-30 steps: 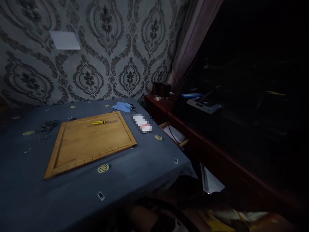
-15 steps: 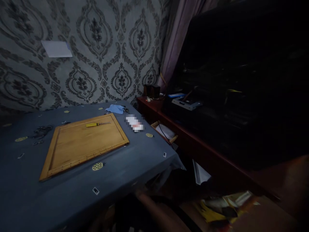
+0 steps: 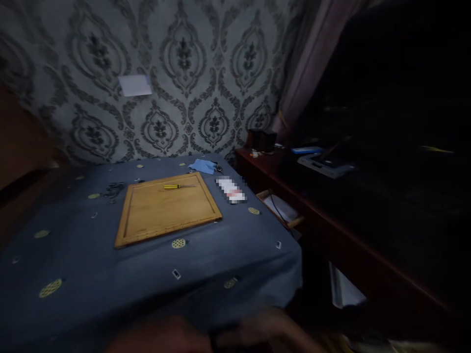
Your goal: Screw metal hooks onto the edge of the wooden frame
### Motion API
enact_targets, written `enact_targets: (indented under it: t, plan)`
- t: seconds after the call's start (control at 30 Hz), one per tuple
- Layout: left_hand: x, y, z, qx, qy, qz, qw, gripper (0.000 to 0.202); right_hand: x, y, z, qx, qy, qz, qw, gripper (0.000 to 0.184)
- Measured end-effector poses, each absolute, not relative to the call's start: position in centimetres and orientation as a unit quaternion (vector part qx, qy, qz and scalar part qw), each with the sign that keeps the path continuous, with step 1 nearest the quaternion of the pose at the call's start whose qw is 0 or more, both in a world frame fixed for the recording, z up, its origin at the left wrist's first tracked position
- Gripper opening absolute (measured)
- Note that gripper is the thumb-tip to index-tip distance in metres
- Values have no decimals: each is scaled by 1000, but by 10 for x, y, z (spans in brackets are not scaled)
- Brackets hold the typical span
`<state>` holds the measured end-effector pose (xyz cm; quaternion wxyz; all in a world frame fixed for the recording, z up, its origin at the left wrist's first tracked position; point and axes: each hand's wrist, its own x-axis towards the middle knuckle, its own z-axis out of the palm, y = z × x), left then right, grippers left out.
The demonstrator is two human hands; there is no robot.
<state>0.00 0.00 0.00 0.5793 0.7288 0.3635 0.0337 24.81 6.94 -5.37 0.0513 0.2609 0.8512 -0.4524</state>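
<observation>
A blurred forearm runs along the bottom edge and ends in a smeared hand (image 3: 263,329), which seems to be my left hand; its fingers cannot be made out. It hovers low, just in front of the near edge of the table. My right hand is out of sight. On the blue patterned tablecloth (image 3: 110,274) lies a wooden board (image 3: 165,213) with a raised rim. A yellow-handled screwdriver (image 3: 176,186) rests on the board's far side. Behind the board sits a crumpled light blue cloth (image 3: 203,165).
A blurred-out white packet (image 3: 230,190) lies right of the board, and a dark tangle of small items (image 3: 114,189) lies left of it. A dark red cabinet (image 3: 331,230) with an open drawer (image 3: 281,211) stands close on the right, carrying a grey device (image 3: 326,164). Patterned wallpaper and a curtain (image 3: 305,83) are behind.
The view has pulled back and swung left, so more of the table's near edge shows. The blurred arm now stretches across the bottom of the picture.
</observation>
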Motion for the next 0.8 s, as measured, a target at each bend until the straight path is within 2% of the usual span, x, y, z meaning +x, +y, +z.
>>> enact_targets:
  t: [0.1, 0.17, 0.23, 0.3, 0.33, 0.4, 0.5, 0.63, 0.67, 0.73, 0.77, 0.8]
  plan:
    - [-50, 24, 33, 740, 499, 164, 419, 33, 234, 93, 11, 32, 798, -579, 165, 47]
    - [-87, 48, 42, 714, 586, 241, 298, 37, 223, 108, 51, -19, 762, -626, 164, 64]
    - [-122, 73, 38, 671, 648, 283, 223, 35, 210, 122, 73, 3, 721, -678, 141, 68]
    - [-153, 95, 25, 624, 696, 318, 160, 31, 192, 139, 72, 75, 737, -671, 30, 54]
    - [-166, 104, 16, 604, 712, 329, 140, 31, 181, 150, 65, 122, 769, -627, -39, 44]
    - [-187, 118, 0, 570, 738, 342, 119, 33, 157, 174, 44, 207, 841, -465, -186, 33]
    - [-206, 127, -15, 532, 760, 355, 114, 34, 125, 201, 14, 262, 843, -402, -244, 28]
    - [-207, 95, -14, 505, 766, 373, 136, 35, 131, 185, -1, 258, 843, -403, -246, 32]
    - [-203, 76, -13, 506, 761, 377, 151, 38, 142, 173, -4, 239, 845, -425, -223, 33]
    - [-189, 27, -15, 517, 743, 372, 206, 41, 173, 146, -18, 149, 847, -505, -69, 36]
    - [-180, 0, -19, 523, 729, 355, 262, 39, 190, 132, -29, 110, 868, -483, 13, 36]
    - [-171, -28, -25, 521, 692, 312, 390, 35, 206, 121, -43, 137, 895, -424, 32, 35]
